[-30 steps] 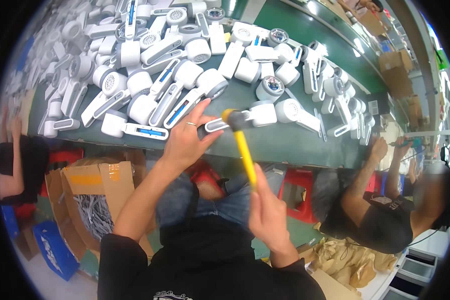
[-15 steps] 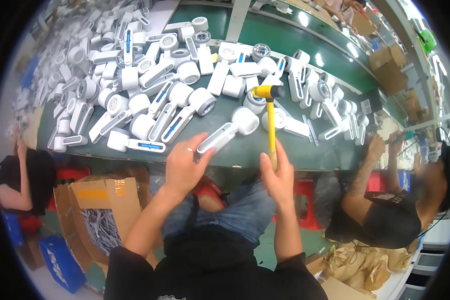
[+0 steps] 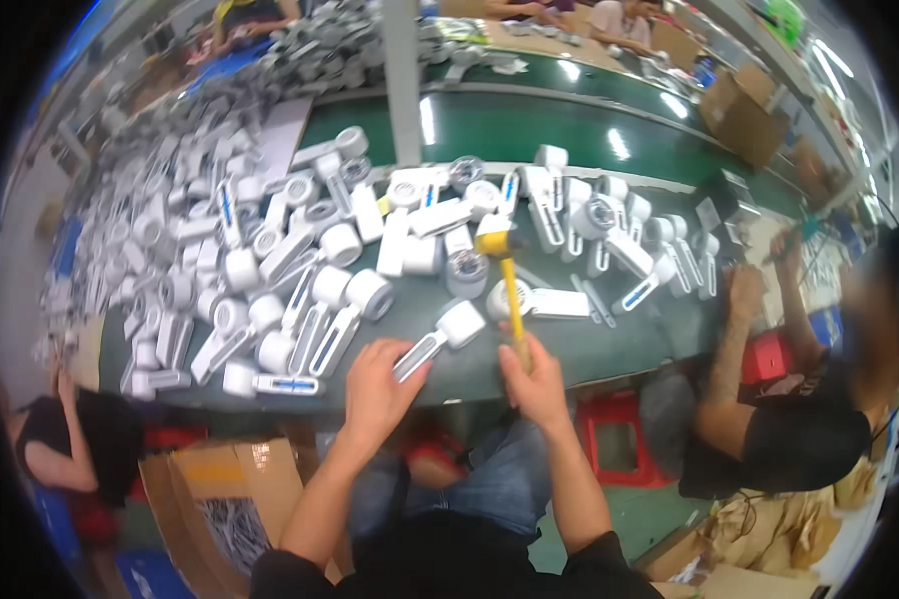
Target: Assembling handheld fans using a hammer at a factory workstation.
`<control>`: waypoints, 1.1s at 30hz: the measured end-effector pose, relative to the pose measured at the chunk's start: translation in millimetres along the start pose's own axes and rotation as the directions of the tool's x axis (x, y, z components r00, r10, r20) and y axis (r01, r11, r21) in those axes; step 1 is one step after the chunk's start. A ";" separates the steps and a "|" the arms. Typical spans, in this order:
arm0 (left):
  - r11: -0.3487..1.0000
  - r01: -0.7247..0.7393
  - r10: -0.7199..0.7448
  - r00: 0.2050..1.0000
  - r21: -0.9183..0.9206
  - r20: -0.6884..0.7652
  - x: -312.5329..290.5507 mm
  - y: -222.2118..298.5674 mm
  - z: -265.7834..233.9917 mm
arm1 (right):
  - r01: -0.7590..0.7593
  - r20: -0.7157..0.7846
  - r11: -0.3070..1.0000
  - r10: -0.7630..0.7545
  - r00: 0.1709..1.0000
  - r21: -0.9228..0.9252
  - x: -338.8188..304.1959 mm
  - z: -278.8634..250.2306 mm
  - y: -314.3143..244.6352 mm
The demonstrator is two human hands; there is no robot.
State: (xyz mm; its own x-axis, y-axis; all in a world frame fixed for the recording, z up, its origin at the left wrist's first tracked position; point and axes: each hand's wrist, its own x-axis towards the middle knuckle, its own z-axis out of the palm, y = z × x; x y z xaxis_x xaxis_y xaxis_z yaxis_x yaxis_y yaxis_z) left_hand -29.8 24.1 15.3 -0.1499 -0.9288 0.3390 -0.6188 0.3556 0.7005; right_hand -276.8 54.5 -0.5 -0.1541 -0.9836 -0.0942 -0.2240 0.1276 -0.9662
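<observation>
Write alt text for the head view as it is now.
A person's left hand holds a white device by its handle at a green workbench, while the right hand grips a yellow hammer. Many similar white devices lie heaped and scattered across the bench.

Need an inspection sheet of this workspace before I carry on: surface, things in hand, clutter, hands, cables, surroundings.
Surface: green tabletop, heavily covered toward its left.
Things in hand: white handheld fan; yellow-handled hammer.
Clutter: loose white fans heaped left and spread behind; two slim grey pieces at right.
Hands: left hand holds the handheld fan's handle end; right hand grips the hammer's handle.
Cables: thin dark cable beside the co-worker at right; too blurred to trace.
Surroundings: open cardboard box, red stool, crumpled brown paper.
</observation>
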 end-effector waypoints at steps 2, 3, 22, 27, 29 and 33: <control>1.000 -0.010 0.009 1.000 0.025 0.015 -2.3 0.3 2.8 | 0.026 -0.007 0.999 -0.026 1.000 -0.037 -0.1 1.0 7.2; 1.000 0.020 -0.020 1.000 0.008 -0.007 -3.4 2.3 1.5 | 0.031 -0.007 0.999 -0.031 1.000 -0.040 -2.0 1.9 3.4; 0.852 -0.418 0.478 0.867 0.316 -0.140 -29.9 -30.5 8.6 | 0.003 -0.005 0.978 -0.002 1.000 0.207 -0.1 9.6 -8.1; 0.888 -0.381 0.423 0.896 0.258 -0.133 -29.4 -27.6 6.6 | -0.005 -0.022 0.974 0.010 1.000 0.228 -5.0 9.7 -7.5; 0.874 -0.393 0.435 0.895 0.285 -0.097 -25.1 -24.8 3.4 | -0.001 -0.021 0.973 0.006 1.000 0.232 -4.5 9.2 -5.5; 0.869 -0.423 0.448 0.892 0.256 -0.050 -17.5 -28.8 -1.7 | 0.014 -0.027 0.979 -0.009 1.000 0.202 -2.4 9.8 -7.5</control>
State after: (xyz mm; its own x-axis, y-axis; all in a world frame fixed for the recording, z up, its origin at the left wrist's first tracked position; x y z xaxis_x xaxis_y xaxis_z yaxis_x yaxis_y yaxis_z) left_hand -8.1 30.3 -9.7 -0.3730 -0.6643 0.6478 -0.6719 0.6749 0.3051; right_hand -265.3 54.6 4.6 -0.1778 -0.9808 -0.0795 -0.0268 0.0855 -0.9960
